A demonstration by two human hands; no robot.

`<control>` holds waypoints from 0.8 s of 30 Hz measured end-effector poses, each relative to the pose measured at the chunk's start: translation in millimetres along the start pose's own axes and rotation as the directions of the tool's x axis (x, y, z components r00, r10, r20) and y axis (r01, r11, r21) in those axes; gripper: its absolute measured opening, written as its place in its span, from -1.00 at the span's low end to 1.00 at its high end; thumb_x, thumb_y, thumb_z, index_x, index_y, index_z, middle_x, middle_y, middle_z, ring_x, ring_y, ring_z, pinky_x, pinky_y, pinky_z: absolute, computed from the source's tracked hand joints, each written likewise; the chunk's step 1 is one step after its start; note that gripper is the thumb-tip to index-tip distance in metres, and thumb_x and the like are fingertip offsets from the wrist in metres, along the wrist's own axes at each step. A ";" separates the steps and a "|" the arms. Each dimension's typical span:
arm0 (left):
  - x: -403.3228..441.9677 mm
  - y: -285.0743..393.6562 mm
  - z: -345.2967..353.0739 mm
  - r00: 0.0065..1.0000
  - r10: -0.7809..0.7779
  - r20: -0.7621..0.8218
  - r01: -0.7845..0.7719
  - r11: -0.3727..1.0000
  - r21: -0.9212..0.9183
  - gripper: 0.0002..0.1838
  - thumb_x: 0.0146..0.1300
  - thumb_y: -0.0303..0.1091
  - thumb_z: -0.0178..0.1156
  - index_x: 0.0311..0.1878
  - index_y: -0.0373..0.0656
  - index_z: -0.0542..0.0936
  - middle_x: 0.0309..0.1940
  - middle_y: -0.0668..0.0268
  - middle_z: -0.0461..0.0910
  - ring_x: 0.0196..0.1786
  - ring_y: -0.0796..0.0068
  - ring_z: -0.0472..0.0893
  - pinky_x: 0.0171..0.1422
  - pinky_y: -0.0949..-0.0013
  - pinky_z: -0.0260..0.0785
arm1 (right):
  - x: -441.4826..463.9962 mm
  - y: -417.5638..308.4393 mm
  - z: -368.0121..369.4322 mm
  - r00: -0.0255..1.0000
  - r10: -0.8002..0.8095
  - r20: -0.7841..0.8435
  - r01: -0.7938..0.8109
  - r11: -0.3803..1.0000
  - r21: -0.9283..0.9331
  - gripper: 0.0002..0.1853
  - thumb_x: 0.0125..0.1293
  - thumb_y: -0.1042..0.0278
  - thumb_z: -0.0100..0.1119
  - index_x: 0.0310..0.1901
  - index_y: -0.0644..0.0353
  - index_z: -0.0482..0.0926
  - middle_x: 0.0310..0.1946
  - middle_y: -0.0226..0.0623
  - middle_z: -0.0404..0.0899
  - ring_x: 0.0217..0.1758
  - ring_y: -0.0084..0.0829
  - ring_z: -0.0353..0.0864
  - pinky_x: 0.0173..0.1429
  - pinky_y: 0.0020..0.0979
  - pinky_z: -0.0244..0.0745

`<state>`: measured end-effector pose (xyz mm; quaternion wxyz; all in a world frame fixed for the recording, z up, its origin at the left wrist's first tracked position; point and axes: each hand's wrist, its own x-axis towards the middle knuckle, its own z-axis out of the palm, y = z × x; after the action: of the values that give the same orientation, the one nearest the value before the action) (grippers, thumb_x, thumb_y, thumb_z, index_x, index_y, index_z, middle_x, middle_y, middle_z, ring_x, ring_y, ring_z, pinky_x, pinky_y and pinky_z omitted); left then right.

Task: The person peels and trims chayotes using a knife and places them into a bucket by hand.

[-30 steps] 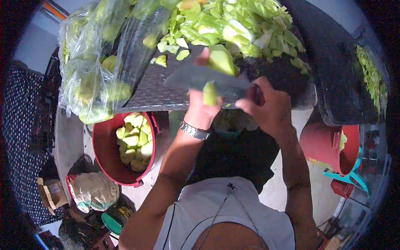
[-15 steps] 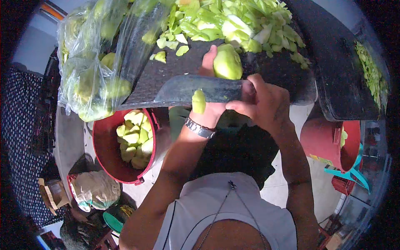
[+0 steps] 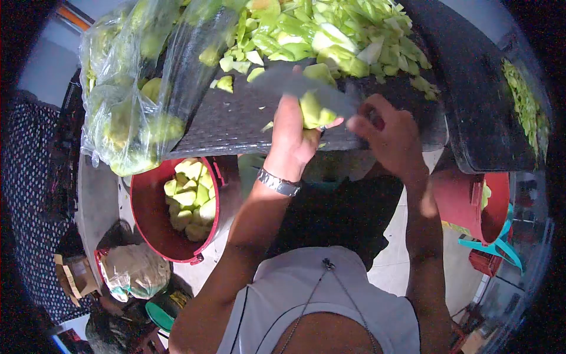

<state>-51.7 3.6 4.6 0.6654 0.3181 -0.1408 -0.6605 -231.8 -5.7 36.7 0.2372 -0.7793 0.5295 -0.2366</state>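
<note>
My left hand [image 3: 293,133], with a metal watch band at its wrist, is closed around a pale green fruit [image 3: 311,112] that looks like a chayote or unripe mango. In my right hand [image 3: 389,133] is the handle of a broad-bladed knife [image 3: 283,82], its blade smeared by motion. The blade crosses over the upper part of the fruit and partly hides it; whether it touches cannot be told. Both hands are above the near edge of a dark textured work surface [image 3: 230,121]. Beyond them lies a heap of green peelings [image 3: 336,38].
A clear plastic bag [image 3: 127,100] of green fruit rests at the left of the surface. Below it, a red bucket [image 3: 217,194] holds pale cut pieces. Another red bucket [image 3: 457,203] stands at the right, under a dark board [image 3: 471,112] with more green scraps.
The knife has moved up and away from my left wrist, over the fruit. My left hand has turned with the fruit, which sits lower. The piece stuck on the blade is no longer seen there.
</note>
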 end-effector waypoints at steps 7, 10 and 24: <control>14.8 -15.2 -17.1 0.996 0.085 0.035 -0.082 0.994 -0.067 -0.53 0.43 0.06 0.19 0.18 -0.11 0.54 -0.09 0.28 0.65 -0.02 0.38 0.67 -0.03 0.23 0.57 | -1.2 -6.8 10.5 0.991 -0.134 0.012 0.134 0.989 -0.057 -0.44 0.27 -0.27 0.33 -0.18 0.18 0.61 -0.56 -0.19 0.59 -0.41 -0.17 0.72 -0.28 -0.22 0.54; -0.7 6.2 -8.5 0.993 -0.089 0.073 0.084 0.994 0.075 -0.50 0.43 0.13 0.14 0.18 -0.08 0.54 -0.12 0.26 0.66 -0.10 0.35 0.69 -0.17 0.16 0.58 | 31.1 29.6 10.5 0.981 0.116 -0.152 -0.118 0.993 -0.005 -0.28 0.20 -0.48 0.27 -0.23 0.21 0.61 -0.43 -0.06 0.67 -0.26 0.05 0.74 -0.16 -0.03 0.60; 11.6 -12.0 -16.6 0.997 0.056 0.060 -0.047 0.988 -0.145 -0.63 0.43 -0.03 0.20 0.12 -0.07 0.56 -0.19 0.31 0.66 -0.15 0.34 0.70 -0.02 0.18 0.60 | 0.6 -7.9 10.9 0.987 -0.159 -0.007 0.159 0.987 -0.036 -0.42 0.29 -0.31 0.30 -0.17 0.19 0.60 -0.54 -0.18 0.62 -0.45 -0.13 0.72 -0.32 -0.17 0.53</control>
<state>-50.0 -2.8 -18.0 0.6986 0.2444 -0.1222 -0.6613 -219.2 -2.4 33.2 0.2012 -0.8221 0.4709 -0.2491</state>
